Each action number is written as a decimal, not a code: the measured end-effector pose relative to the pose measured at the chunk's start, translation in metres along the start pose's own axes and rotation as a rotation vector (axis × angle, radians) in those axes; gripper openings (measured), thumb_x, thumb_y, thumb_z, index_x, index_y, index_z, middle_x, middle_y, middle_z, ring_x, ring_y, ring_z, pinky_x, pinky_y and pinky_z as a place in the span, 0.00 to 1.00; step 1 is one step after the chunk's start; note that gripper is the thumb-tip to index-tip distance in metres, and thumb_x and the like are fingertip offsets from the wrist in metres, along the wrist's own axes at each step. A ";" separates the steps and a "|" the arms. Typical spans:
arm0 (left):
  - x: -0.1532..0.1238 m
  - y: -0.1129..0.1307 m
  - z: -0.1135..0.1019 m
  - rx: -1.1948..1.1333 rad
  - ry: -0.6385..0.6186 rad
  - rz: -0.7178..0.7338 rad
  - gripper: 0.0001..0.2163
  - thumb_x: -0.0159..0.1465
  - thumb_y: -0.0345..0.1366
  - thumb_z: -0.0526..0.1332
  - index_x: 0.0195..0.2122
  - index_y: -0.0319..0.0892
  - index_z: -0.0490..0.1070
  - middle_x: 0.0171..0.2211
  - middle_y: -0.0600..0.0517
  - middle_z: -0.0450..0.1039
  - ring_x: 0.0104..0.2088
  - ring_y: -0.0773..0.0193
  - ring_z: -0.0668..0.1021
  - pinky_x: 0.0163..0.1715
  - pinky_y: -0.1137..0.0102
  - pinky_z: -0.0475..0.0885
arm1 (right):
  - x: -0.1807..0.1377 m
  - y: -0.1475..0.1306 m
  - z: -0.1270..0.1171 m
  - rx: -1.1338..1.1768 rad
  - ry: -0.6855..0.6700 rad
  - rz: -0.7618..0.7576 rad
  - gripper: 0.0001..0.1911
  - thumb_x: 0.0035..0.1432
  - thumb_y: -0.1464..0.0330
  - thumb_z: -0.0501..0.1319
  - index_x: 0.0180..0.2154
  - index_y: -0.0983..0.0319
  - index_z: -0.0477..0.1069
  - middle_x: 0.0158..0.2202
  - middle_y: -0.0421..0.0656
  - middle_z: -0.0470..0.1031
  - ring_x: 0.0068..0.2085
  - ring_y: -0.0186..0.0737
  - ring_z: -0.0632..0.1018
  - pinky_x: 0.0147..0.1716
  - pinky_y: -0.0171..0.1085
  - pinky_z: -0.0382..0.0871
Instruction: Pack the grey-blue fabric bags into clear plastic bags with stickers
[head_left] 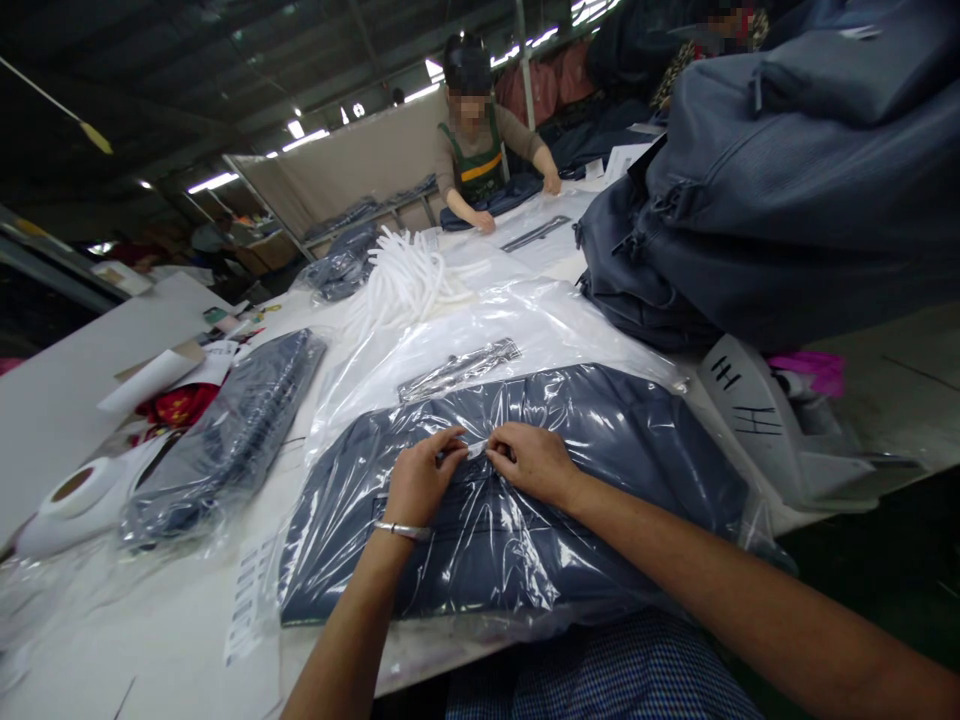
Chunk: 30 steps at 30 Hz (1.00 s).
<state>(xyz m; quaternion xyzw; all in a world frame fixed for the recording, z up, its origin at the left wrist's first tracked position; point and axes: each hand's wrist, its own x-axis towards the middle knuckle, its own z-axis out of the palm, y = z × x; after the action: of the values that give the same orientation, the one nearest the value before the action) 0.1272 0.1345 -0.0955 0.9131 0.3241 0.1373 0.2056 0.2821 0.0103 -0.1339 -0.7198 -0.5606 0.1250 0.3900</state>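
A dark blue bag (622,470) lies flat on the table in front of me, inside a clear plastic bag (517,545). My left hand (416,482) and my right hand (536,462) meet over its middle, thumbs and forefingers pinched on the plastic. Between the fingertips shows a small whitish piece (477,450); whether it is tape or folded plastic I cannot tell. Creases in the film run outward from this spot. Just beyond lies more clear plastic (547,310) with a dark printed strip (459,370).
Left stand a wrapped dark bag (232,430) and a white roll (82,490). White cords (409,280) are heaped farther back. Dark blue bags (810,200) pile up at right above a white bin (765,420). Across the table a co-worker (472,150) handles plastic.
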 end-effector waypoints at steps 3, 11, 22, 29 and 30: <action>0.002 0.005 0.000 0.043 -0.003 0.039 0.12 0.64 0.35 0.60 0.48 0.48 0.74 0.41 0.54 0.81 0.41 0.61 0.81 0.43 0.67 0.73 | -0.001 0.001 0.001 0.007 0.008 -0.014 0.01 0.59 0.69 0.62 0.34 0.59 0.73 0.32 0.38 0.74 0.33 0.33 0.72 0.32 0.32 0.58; 0.013 0.010 0.011 0.111 -0.081 0.115 0.12 0.64 0.35 0.60 0.48 0.48 0.74 0.43 0.52 0.80 0.44 0.58 0.79 0.45 0.63 0.73 | -0.002 -0.001 -0.003 -0.050 0.134 -0.010 0.07 0.63 0.65 0.57 0.34 0.60 0.72 0.31 0.39 0.73 0.31 0.34 0.72 0.32 0.34 0.60; 0.003 0.005 0.025 0.076 -0.109 0.171 0.15 0.67 0.39 0.56 0.55 0.47 0.68 0.49 0.50 0.76 0.49 0.59 0.75 0.51 0.63 0.70 | -0.003 0.004 -0.008 -0.236 -0.021 0.053 0.17 0.62 0.62 0.61 0.52 0.57 0.70 0.44 0.44 0.74 0.45 0.44 0.74 0.44 0.40 0.62; 0.017 0.008 0.014 0.114 -0.202 0.179 0.11 0.66 0.35 0.57 0.48 0.48 0.73 0.45 0.51 0.77 0.46 0.58 0.76 0.48 0.65 0.70 | -0.004 0.002 -0.007 -0.231 -0.059 0.060 0.20 0.62 0.66 0.58 0.56 0.57 0.67 0.44 0.45 0.75 0.45 0.44 0.73 0.44 0.41 0.59; 0.017 0.008 0.012 0.128 -0.196 0.183 0.10 0.66 0.36 0.57 0.47 0.47 0.74 0.45 0.51 0.77 0.46 0.59 0.75 0.48 0.65 0.70 | -0.004 0.002 -0.007 -0.225 -0.056 0.057 0.20 0.62 0.66 0.58 0.56 0.58 0.67 0.44 0.45 0.75 0.44 0.44 0.73 0.43 0.41 0.59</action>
<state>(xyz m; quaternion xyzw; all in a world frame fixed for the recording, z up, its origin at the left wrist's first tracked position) 0.1487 0.1368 -0.1003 0.9591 0.2261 0.0447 0.1643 0.2864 0.0035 -0.1316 -0.7709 -0.5611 0.0922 0.2871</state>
